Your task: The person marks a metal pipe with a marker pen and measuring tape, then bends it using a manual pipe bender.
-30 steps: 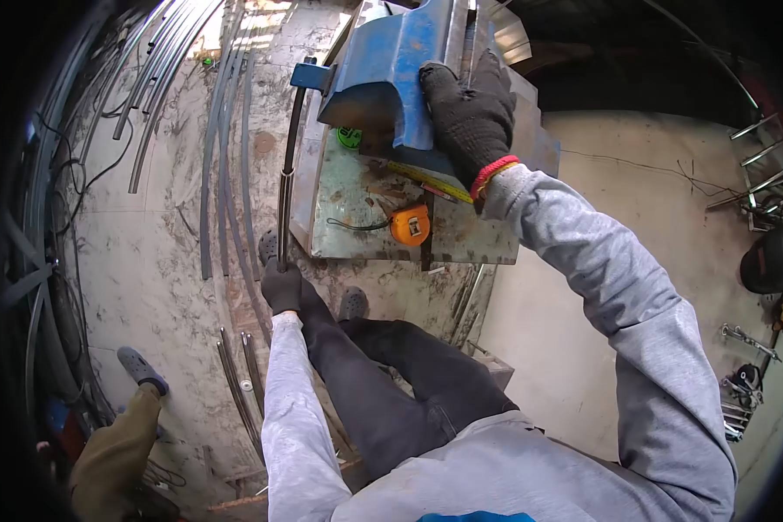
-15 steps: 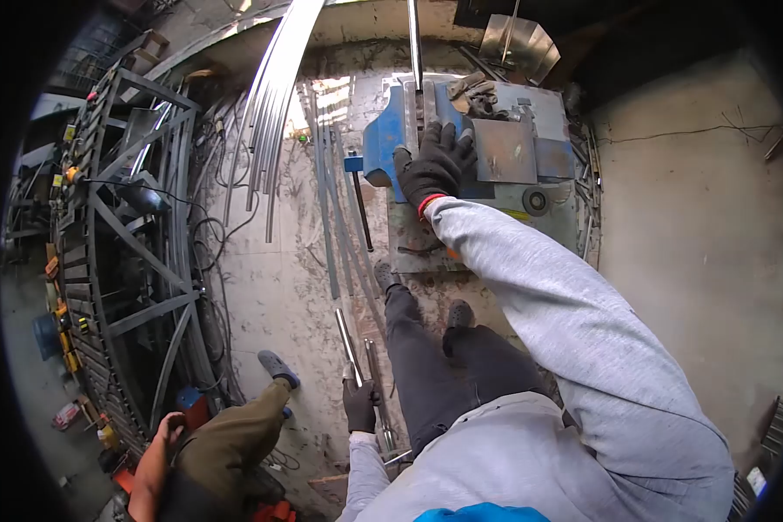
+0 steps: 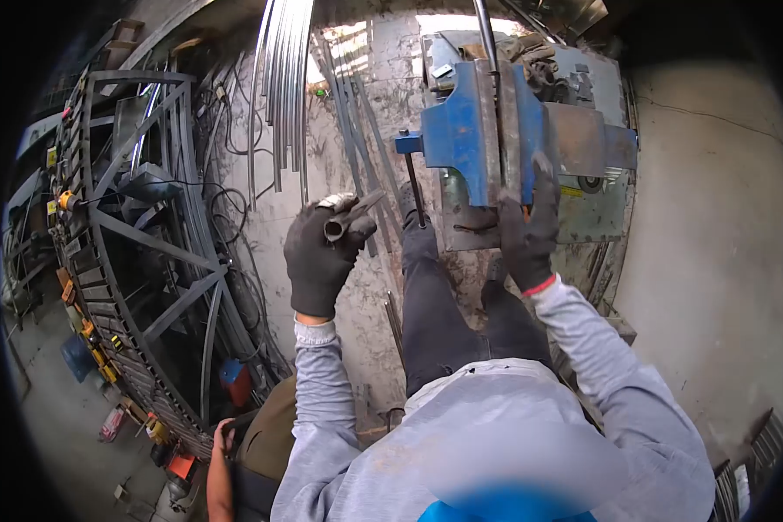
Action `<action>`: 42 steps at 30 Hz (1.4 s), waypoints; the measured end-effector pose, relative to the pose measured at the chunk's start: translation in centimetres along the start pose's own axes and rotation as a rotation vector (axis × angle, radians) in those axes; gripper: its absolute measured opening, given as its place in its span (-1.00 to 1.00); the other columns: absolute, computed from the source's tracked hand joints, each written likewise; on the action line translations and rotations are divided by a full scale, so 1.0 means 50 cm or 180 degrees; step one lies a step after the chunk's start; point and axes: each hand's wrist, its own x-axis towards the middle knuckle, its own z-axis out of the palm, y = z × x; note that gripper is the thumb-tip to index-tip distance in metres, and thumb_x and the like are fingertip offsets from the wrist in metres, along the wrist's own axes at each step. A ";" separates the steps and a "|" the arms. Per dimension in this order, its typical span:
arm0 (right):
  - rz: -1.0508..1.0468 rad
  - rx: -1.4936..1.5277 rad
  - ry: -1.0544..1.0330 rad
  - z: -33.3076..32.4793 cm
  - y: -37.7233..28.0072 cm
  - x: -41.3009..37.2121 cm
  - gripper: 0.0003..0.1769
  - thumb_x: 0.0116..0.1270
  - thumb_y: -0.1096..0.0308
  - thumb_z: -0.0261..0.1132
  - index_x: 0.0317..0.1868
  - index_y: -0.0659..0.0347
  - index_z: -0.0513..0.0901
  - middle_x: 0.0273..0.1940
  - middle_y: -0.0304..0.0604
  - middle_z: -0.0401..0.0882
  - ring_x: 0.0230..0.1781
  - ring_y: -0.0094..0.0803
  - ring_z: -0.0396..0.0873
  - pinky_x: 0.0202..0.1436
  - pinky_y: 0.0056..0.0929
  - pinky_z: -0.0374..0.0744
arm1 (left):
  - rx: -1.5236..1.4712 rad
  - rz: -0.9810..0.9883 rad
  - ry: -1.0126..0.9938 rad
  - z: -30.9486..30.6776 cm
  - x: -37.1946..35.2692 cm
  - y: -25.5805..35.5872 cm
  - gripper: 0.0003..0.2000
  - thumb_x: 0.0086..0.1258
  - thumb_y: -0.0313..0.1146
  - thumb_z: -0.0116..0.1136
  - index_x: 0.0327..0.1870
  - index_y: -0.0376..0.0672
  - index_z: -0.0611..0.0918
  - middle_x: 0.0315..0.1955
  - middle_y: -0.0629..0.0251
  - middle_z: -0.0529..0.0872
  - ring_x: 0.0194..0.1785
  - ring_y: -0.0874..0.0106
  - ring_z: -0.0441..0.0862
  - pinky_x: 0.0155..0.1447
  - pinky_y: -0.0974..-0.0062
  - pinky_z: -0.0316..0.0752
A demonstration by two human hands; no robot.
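My gloved left hand (image 3: 320,257) is closed around a short metal tube (image 3: 334,229), raised in front of me left of the vise. The tube's hollow end points back toward me. My gloved right hand (image 3: 529,235) has its fingers stretched out at the near end of the jaws of the blue bench vise (image 3: 455,135). Between those jaws stands a long metal rod (image 3: 485,36), reaching away from me. The vise's black handle bar (image 3: 415,187) hangs down on its left side.
Long shiny metal tubes (image 3: 287,96) lie at the back left. A dark metal frame (image 3: 178,304) and cables (image 3: 226,204) stand along the left. Another person's arm (image 3: 220,478) shows at the lower left. Rags (image 3: 535,65) lie on the metal bench behind the vise.
My left hand has come up and forward with the tube. My right hand has drawn back from the top of the vise to its near end. The other person's leg has shifted back.
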 end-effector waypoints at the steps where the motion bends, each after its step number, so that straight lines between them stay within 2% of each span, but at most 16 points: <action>1: 0.0091 0.0373 -0.0179 -0.012 -0.027 -0.051 -0.38 0.42 0.27 0.29 0.45 0.29 0.47 0.47 0.17 0.40 0.52 0.17 0.35 0.59 0.01 0.30 | -0.0282 0.0310 0.0131 -0.006 0.065 -0.028 -0.69 0.49 -0.18 0.34 -0.02 -0.29 0.75 -0.24 0.17 0.80 -0.12 0.30 0.79 0.01 0.37 0.62; 4: 0.0313 0.0503 -0.0608 0.016 -0.083 -0.101 -0.45 0.40 0.37 0.28 0.38 0.29 0.53 0.45 0.16 0.41 0.53 0.19 0.34 0.55 0.03 0.36 | -0.2352 -0.0573 0.0172 0.007 0.211 -0.095 -0.67 0.60 -0.16 0.20 -0.08 -0.34 0.72 -0.20 0.15 0.78 -0.16 0.22 0.80 0.04 0.29 0.68; 8: 0.0257 0.0403 -0.0178 0.101 -0.152 -0.084 -0.50 0.31 0.44 0.32 0.28 0.25 0.59 0.49 0.16 0.36 0.56 0.33 0.23 0.56 0.12 0.34 | -0.3280 -0.0064 0.0070 0.070 0.412 -0.135 -0.64 0.69 -0.12 0.02 0.03 -0.30 0.63 -0.26 0.09 0.77 -0.24 0.19 0.80 -0.05 0.11 0.77; 12: 0.0300 0.0672 -0.1177 0.165 -0.129 -0.122 -0.54 0.34 0.36 0.33 0.25 0.25 0.64 0.38 0.12 0.51 0.47 0.20 0.38 0.54 0.07 0.37 | -0.3190 0.0184 -0.0286 0.133 0.519 -0.135 -0.60 0.71 -0.07 -0.01 0.14 -0.29 0.57 -0.17 0.10 0.76 -0.20 0.22 0.79 -0.05 0.11 0.78; 14: 0.1202 0.1471 -0.0948 0.271 -0.059 -0.168 -0.52 0.32 0.32 0.36 0.24 0.21 0.64 0.38 0.08 0.52 0.44 0.19 0.41 0.52 0.00 0.40 | -0.3248 0.0089 -0.0376 0.164 0.534 -0.128 -0.64 0.72 -0.10 0.01 0.16 -0.27 0.56 -0.13 0.12 0.76 -0.17 0.24 0.79 -0.02 0.13 0.79; 16: 0.4846 0.3265 -0.0882 0.367 0.025 -0.189 -0.50 0.33 0.27 0.34 0.26 0.21 0.60 0.33 0.03 0.54 0.39 0.20 0.45 0.51 0.06 0.41 | -0.3971 -0.0095 -0.0624 0.197 0.557 -0.127 -0.74 0.72 -0.24 0.05 0.13 -0.27 0.61 -0.15 0.16 0.76 -0.13 0.25 0.80 0.03 0.16 0.80; 19: 0.5942 0.3747 -0.0314 0.484 0.088 -0.183 -0.49 0.46 0.19 0.24 0.34 0.20 0.52 0.29 -0.04 0.52 0.38 0.17 0.46 0.51 0.18 0.39 | -0.2845 0.0747 -0.0487 0.218 0.581 -0.116 -0.75 0.72 -0.27 0.05 0.11 -0.28 0.62 -0.22 0.21 0.73 -0.23 0.32 0.75 -0.12 0.21 0.76; 20: 0.5976 0.3754 -0.0310 0.532 0.143 -0.227 -0.49 0.46 0.19 0.24 0.34 0.20 0.52 0.29 -0.04 0.52 0.38 0.17 0.46 0.51 0.18 0.39 | -0.2835 0.0727 -0.0515 0.221 0.597 -0.103 -0.75 0.72 -0.27 0.05 0.11 -0.28 0.62 -0.22 0.21 0.73 -0.23 0.32 0.75 -0.12 0.21 0.76; 22: 0.3759 0.5029 -0.1441 0.612 0.252 -0.321 -0.55 0.57 0.28 0.08 0.38 0.27 0.40 0.40 -0.04 0.42 0.54 0.23 0.27 0.58 0.34 0.29 | -0.5074 -0.1189 -0.1651 0.221 0.649 -0.067 -0.45 0.58 0.24 0.02 -0.45 -0.07 0.56 -0.69 0.55 0.26 -0.62 0.50 0.25 -0.44 0.50 0.21; 23: 0.5407 0.5401 0.0223 0.555 0.163 -0.231 -0.59 0.60 0.30 -0.01 0.35 0.29 0.35 0.42 0.00 0.39 0.56 0.21 0.27 0.60 0.29 0.29 | -0.4497 -0.1470 -0.1763 0.220 0.668 -0.062 -0.37 0.48 0.45 0.01 -0.53 0.03 0.42 -0.69 0.54 0.26 -0.60 0.43 0.28 -0.37 0.44 0.26; 27: 0.5600 0.4985 0.0381 0.565 0.138 -0.200 -0.62 0.57 0.38 0.01 0.31 0.31 0.38 0.44 -0.02 0.40 0.58 0.18 0.27 0.60 0.11 0.37 | -0.3937 -0.1822 -0.1784 0.256 0.739 -0.053 -0.43 0.53 0.32 -0.02 -0.55 0.05 0.43 -0.69 0.50 0.27 -0.58 0.39 0.29 -0.38 0.37 0.27; 30: 0.4661 0.6136 0.0207 0.500 0.098 -0.175 -0.46 0.54 0.47 -0.02 0.50 0.18 0.28 0.54 0.01 0.33 0.57 0.06 0.34 0.56 0.22 0.39 | -0.4794 -0.1593 -0.2609 0.299 0.834 -0.109 -0.51 0.57 0.21 -0.04 -0.51 0.06 0.47 -0.69 0.46 0.32 -0.57 0.38 0.34 -0.39 0.35 0.30; 36: 0.1942 0.4205 -0.0062 0.422 -0.084 0.039 -0.43 0.46 0.63 0.07 0.46 0.32 0.28 0.45 0.11 0.42 0.45 -0.06 0.51 0.45 0.00 0.60 | -0.3961 -0.1348 -0.1378 0.240 0.918 -0.020 -0.64 0.56 0.02 -0.06 -0.42 0.03 0.52 -0.71 0.46 0.34 -0.58 0.33 0.41 -0.40 0.29 0.39; 37: 0.3763 0.5933 0.0377 0.412 -0.081 0.063 -0.50 0.53 0.60 0.07 0.44 0.45 0.35 0.51 0.11 0.35 0.44 -0.02 0.50 0.43 -0.15 0.61 | -0.4061 -0.1429 -0.1506 0.231 0.925 -0.028 -0.63 0.58 0.04 -0.07 -0.40 0.02 0.54 -0.71 0.45 0.35 -0.59 0.33 0.41 -0.41 0.28 0.39; 38: 0.3737 0.5950 0.0353 0.402 -0.082 0.063 -0.50 0.53 0.60 0.07 0.44 0.45 0.35 0.51 0.11 0.35 0.44 -0.02 0.50 0.43 -0.15 0.61 | -0.4141 -0.1522 -0.1636 0.225 0.927 -0.039 -0.61 0.59 0.06 -0.08 -0.39 0.01 0.55 -0.72 0.44 0.36 -0.60 0.33 0.42 -0.41 0.27 0.39; 42: 0.2464 0.2329 -0.1680 0.250 -0.132 0.070 -0.56 0.50 0.57 0.14 0.35 0.45 0.52 0.33 0.06 0.60 0.31 -0.14 0.63 0.36 -0.23 0.61 | -0.3944 -0.1763 -0.1515 0.222 0.935 -0.031 -0.56 0.61 0.10 -0.09 -0.37 -0.02 0.58 -0.73 0.42 0.37 -0.63 0.31 0.39 -0.45 0.24 0.36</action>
